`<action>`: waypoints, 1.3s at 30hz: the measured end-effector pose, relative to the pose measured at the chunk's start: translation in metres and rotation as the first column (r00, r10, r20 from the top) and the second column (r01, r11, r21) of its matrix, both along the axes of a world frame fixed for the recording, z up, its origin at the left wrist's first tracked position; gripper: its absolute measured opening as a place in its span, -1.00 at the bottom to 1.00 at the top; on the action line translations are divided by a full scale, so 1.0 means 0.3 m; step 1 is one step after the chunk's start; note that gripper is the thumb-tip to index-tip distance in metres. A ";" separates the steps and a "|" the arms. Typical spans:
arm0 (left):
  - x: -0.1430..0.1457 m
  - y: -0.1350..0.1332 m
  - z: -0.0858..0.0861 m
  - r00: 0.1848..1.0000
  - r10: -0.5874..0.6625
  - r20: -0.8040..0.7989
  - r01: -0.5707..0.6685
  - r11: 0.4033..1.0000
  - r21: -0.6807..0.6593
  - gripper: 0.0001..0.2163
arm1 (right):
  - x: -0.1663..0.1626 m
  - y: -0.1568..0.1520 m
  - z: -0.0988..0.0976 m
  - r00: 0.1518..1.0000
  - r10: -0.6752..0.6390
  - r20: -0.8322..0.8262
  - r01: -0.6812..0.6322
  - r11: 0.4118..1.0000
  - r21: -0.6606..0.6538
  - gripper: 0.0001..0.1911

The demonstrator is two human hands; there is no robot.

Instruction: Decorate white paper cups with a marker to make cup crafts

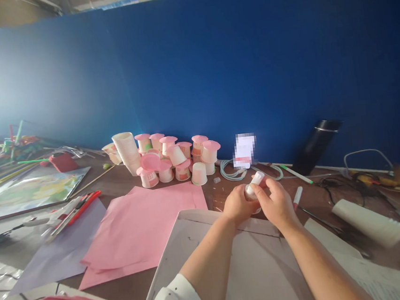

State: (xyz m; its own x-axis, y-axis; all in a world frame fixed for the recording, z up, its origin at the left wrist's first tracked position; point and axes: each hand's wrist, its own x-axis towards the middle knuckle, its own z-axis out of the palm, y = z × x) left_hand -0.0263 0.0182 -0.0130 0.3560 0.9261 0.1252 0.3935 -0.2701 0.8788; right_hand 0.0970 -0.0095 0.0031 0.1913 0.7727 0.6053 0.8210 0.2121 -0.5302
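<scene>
Above the far edge of a white board (253, 258), my two hands come together around a small white bottle (258, 178). My left hand (238, 204) is closed round its lower part. My right hand (276, 204) has its thumb and fingers on the upper, cap-like end, and the fingers hide much of the bottle. To the left, several white paper cups with pink paper tops (199, 140) are clustered against the blue wall. An upturned paper cup without a top (198, 173) stands nearest my hands.
Pink paper sheets (150, 221) lie left of the board, near a red cutter (85, 206) and a cup stack (126, 152). Behind my hands are a lit phone (244, 151) and a coiled cable (230, 171). Markers (298, 197) and a black flask (314, 146) are at right.
</scene>
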 end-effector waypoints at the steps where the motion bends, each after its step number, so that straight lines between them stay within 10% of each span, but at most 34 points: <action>1: 0.001 0.000 0.000 1.000 0.006 -0.002 -0.006 1.000 0.003 -0.63 | 0.000 0.005 -0.001 1.000 -0.006 -0.001 0.006 1.000 -0.003 -0.69; 27: 0.004 -0.006 0.015 0.997 0.019 -0.075 -0.020 1.000 -0.015 -0.62 | 0.021 -0.027 0.012 0.975 -0.048 -0.219 0.053 0.998 0.019 -0.60; 39: 0.001 -0.005 0.008 0.999 0.006 -0.035 -0.005 1.000 0.005 -0.59 | 0.030 -0.002 -0.030 0.999 -0.031 0.011 0.031 0.999 0.016 -0.69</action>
